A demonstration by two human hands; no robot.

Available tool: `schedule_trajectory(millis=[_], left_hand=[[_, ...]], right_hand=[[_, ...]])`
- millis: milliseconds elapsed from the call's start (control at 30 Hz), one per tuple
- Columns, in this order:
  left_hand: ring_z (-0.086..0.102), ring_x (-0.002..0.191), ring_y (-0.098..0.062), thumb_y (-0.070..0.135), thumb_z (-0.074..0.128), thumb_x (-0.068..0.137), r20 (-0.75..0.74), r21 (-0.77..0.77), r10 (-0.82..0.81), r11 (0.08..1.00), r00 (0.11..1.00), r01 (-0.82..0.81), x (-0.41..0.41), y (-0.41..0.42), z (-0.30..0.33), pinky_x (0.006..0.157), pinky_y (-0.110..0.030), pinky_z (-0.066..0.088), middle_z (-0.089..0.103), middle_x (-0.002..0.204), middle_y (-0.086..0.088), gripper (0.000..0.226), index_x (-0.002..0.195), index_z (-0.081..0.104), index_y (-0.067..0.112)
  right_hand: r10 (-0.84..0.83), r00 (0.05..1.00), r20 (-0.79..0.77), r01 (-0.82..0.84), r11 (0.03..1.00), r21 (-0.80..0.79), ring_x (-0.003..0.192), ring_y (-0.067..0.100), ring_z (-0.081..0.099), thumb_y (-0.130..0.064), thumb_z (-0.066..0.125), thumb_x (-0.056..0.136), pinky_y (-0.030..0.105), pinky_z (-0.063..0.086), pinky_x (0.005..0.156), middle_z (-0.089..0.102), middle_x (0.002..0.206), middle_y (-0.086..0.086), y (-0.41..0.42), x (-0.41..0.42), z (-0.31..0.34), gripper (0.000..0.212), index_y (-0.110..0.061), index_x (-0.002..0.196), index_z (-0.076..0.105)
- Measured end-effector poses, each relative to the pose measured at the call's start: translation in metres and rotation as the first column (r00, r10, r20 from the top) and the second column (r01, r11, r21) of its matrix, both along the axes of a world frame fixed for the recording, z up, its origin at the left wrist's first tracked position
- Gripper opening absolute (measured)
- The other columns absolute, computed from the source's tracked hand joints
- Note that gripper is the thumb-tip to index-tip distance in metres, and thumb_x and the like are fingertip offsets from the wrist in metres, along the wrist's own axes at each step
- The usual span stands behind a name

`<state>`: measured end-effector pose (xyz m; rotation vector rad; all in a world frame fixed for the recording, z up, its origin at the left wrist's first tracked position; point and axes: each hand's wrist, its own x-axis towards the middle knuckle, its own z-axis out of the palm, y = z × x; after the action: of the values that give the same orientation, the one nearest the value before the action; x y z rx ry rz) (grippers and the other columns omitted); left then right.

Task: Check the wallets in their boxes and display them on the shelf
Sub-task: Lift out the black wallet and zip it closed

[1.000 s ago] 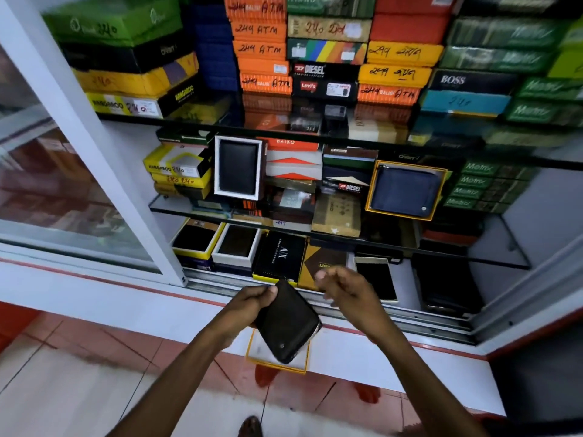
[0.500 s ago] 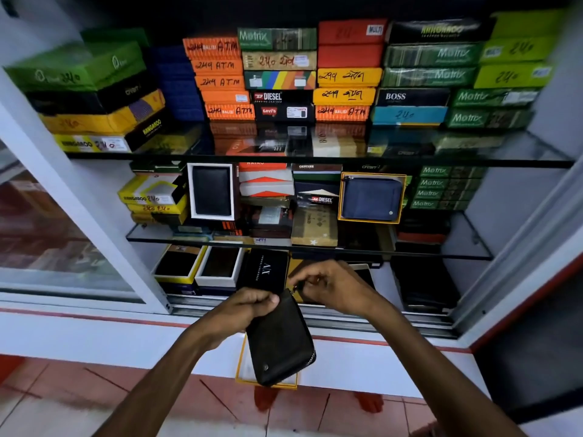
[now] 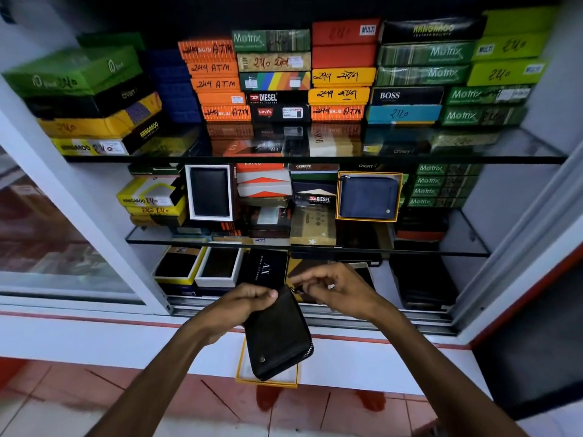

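Note:
A black zip-around wallet (image 3: pixel 277 335) hangs in front of the cabinet's lower ledge. My left hand (image 3: pixel 233 305) grips its upper left edge. My right hand (image 3: pixel 334 288) pinches the zipper pull at the wallet's top corner. Under the wallet sits its open box (image 3: pixel 268 381) with a yellow rim, mostly hidden by the wallet. On the middle glass shelf (image 3: pixel 467 247) a black wallet in a white box (image 3: pixel 209 192) and a blue wallet in a yellow box (image 3: pixel 368 197) stand upright on display.
The top glass shelf (image 3: pixel 520 152) carries stacks of closed wallet boxes. The bottom shelf holds open boxes (image 3: pixel 197 268) and a black AX box (image 3: pixel 266 268). A sliding glass door with a white frame (image 3: pixel 79 197) stands at the left. Red floor tiles lie below the ledge.
My right hand has come in from beside the wallet to its top corner and taken hold of the zipper pull. My left hand still holds the wallet, and my view has tilted upward.

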<state>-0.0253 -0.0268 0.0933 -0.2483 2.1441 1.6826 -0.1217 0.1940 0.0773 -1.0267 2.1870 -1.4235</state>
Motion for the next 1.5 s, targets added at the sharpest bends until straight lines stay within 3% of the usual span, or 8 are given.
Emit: schedule_trajectory(millis=[433, 633, 833, 967, 1067, 1267, 1367, 1500], left_hand=[[0.071, 0.088, -0.011, 0.039, 0.051, 0.098, 0.026, -0.029, -0.003, 1.0, 1.0, 0.004, -0.004, -0.001, 0.003, 0.077, -0.029, 0.046, 0.078, 0.089, 0.004, 0.032, 0.089, 0.079, 0.024], [0.071, 0.093, -0.016, 0.046, 0.062, 0.083, 0.072, 0.059, 0.124, 0.99, 0.99, -0.129, -0.006, -0.002, -0.004, 0.076, -0.028, 0.049, 0.077, 0.096, -0.003, 0.037, 0.098, 0.077, 0.016], [0.066, 0.103, -0.031, 0.038, 0.061, 0.091, 0.262, 0.313, 0.465, 0.788, 0.846, -0.53, -0.014, -0.005, -0.015, 0.088, -0.046, 0.051, 0.072, 0.111, -0.016, 0.041, 0.119, 0.065, 0.007], [0.058, 0.075, -0.026, 0.034, 0.05, 0.099, 0.481, 0.364, 0.507, 0.627, 0.715, -0.689, -0.023, 0.015, -0.013, 0.062, -0.035, 0.042, 0.073, 0.071, -0.014, 0.027, 0.093, 0.064, 0.012], [0.052, 0.072, -0.025, 0.032, 0.041, 0.103, 0.582, 0.401, 0.477, 0.536, 0.658, -0.743, -0.03, 0.03, -0.008, 0.066, -0.036, 0.041, 0.067, 0.076, -0.016, 0.037, 0.084, 0.062, 0.008], [0.059, 0.071, -0.028, 0.022, 0.032, 0.105, 0.591, 0.51, 0.378, 0.509, 0.713, -0.693, -0.036, 0.05, -0.004, 0.064, -0.043, 0.051, 0.07, 0.081, -0.021, 0.038, 0.093, 0.061, 0.001], [0.076, 0.086, -0.038, 0.015, 0.041, 0.102, 0.506, 0.601, 0.322, 0.533, 0.8, -0.595, -0.033, 0.048, 0.001, 0.086, -0.058, 0.049, 0.075, 0.098, -0.028, 0.026, 0.114, 0.058, -0.002], [0.054, 0.129, -0.046, 0.007, 0.043, 0.101, 0.495, 0.688, 0.322, 0.422, 0.807, -0.59, -0.034, 0.049, 0.003, 0.113, -0.065, 0.029, 0.055, 0.14, -0.028, 0.042, 0.142, 0.043, -0.002]], right_hand=[[-0.045, 0.926, 0.375, 0.114, 0.98, -0.163, 0.055, 0.005, 0.055, -0.022, 0.058, 0.094, 0.017, 0.041, 0.045, 0.075, 0.086, 0.017, 0.0, 0.006, -0.005, 0.022, -0.017, 0.103, 0.077], [-0.186, 0.979, 0.086, 0.193, 0.977, -0.092, 0.074, -0.007, 0.07, -0.018, 0.078, 0.082, 0.006, 0.049, 0.066, 0.076, 0.075, -0.022, 0.006, 0.017, 0.01, 0.013, -0.018, 0.095, 0.08], [-0.28, 0.903, -0.326, 0.263, 0.96, -0.097, 0.055, -0.006, 0.057, -0.027, 0.075, 0.084, 0.001, 0.037, 0.052, 0.068, 0.066, -0.026, 0.018, 0.049, 0.046, 0.011, -0.026, 0.094, 0.079], [-0.203, 0.782, -0.589, 0.246, 0.969, -0.007, 0.074, -0.003, 0.058, -0.021, 0.071, 0.085, 0.009, 0.044, 0.068, 0.075, 0.083, -0.013, 0.0, 0.081, 0.053, 0.011, -0.023, 0.093, 0.078], [-0.166, 0.716, -0.678, 0.268, 0.962, 0.047, 0.079, 0.018, 0.067, -0.012, 0.068, 0.08, 0.026, 0.056, 0.065, 0.074, 0.08, -0.002, -0.011, 0.092, 0.044, 0.012, -0.019, 0.086, 0.075], [-0.293, 0.778, -0.555, 0.37, 0.929, 0.028, 0.09, 0.019, 0.065, -0.013, 0.063, 0.087, 0.028, 0.055, 0.078, 0.075, 0.091, 0.0, -0.006, 0.075, 0.026, 0.015, -0.017, 0.096, 0.074], [-0.5, 0.748, -0.438, 0.523, 0.849, -0.075, 0.077, 0.002, 0.061, -0.019, 0.068, 0.088, 0.008, 0.041, 0.071, 0.076, 0.087, -0.005, 0.008, 0.062, 0.024, 0.015, -0.022, 0.102, 0.072], [-0.639, 0.735, -0.226, 0.631, 0.767, -0.113, 0.069, -0.003, 0.069, -0.023, 0.075, 0.085, 0.004, 0.047, 0.066, 0.08, 0.085, -0.009, 0.017, 0.054, 0.017, 0.023, -0.016, 0.107, 0.073]])
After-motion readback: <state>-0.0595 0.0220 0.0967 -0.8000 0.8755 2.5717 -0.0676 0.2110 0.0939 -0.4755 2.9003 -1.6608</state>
